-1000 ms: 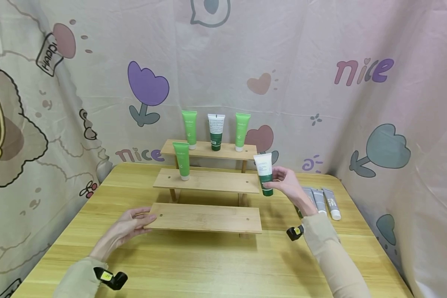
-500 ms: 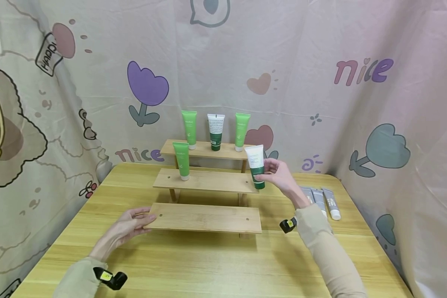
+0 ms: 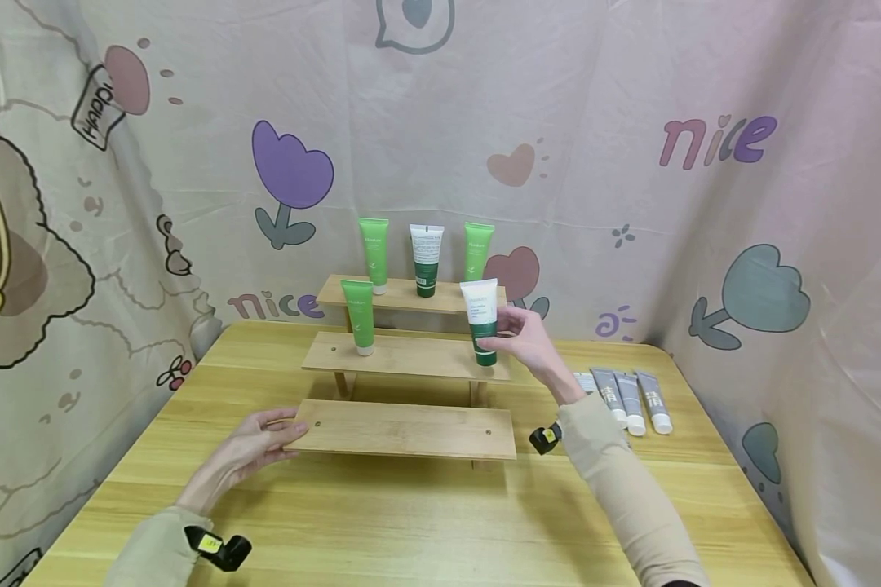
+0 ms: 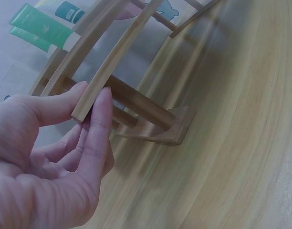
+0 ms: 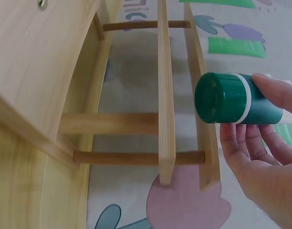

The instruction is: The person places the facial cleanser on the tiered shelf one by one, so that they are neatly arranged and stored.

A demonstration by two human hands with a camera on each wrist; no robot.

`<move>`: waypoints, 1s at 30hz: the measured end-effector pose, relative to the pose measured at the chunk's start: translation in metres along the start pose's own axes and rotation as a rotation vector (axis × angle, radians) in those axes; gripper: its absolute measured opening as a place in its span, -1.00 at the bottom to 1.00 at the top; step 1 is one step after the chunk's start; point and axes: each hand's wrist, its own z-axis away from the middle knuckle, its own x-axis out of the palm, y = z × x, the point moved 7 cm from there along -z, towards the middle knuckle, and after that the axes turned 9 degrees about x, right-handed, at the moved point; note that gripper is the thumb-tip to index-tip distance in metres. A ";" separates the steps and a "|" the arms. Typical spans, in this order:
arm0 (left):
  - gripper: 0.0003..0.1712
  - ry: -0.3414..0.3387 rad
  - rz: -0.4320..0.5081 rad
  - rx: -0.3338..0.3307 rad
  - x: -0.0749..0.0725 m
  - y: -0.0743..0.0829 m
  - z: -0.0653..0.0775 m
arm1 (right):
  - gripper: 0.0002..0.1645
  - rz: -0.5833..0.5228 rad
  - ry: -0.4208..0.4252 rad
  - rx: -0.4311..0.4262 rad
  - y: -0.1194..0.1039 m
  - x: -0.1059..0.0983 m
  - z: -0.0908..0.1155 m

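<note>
Grips white-and-green tube [image 3: 482, 318] in right hand [image 3: 526, 336] above right end of middle shelf [image 3: 418, 355], with green cap [image 5: 222, 98] apart from it — hides base of rear-right green tube [image 3: 479, 248] from head view — and pinches lowest shelf's [image 3: 407, 428] left end in left hand [image 3: 257, 444].

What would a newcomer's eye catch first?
Probably the white-and-green tube in the right grip, by the right end of the middle shelf. Next comes the bright green tube toward that shelf's left end. Behind, a purple flower stands out on the curtain, left of centre.
</note>
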 end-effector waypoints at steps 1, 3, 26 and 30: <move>-0.05 -0.001 0.001 0.000 0.000 0.000 0.000 | -0.37 -0.001 0.001 0.001 -0.001 0.002 -0.001; -0.04 -0.001 0.001 0.000 0.000 0.000 0.000 | -0.36 0.001 0.002 -0.001 -0.002 0.007 -0.003; -0.04 0.001 0.011 0.009 0.000 -0.001 0.001 | -0.44 0.009 0.034 0.005 -0.009 0.048 -0.019; -0.03 0.007 0.029 0.004 0.001 0.000 0.001 | -0.44 -0.006 0.024 0.007 -0.010 0.054 -0.020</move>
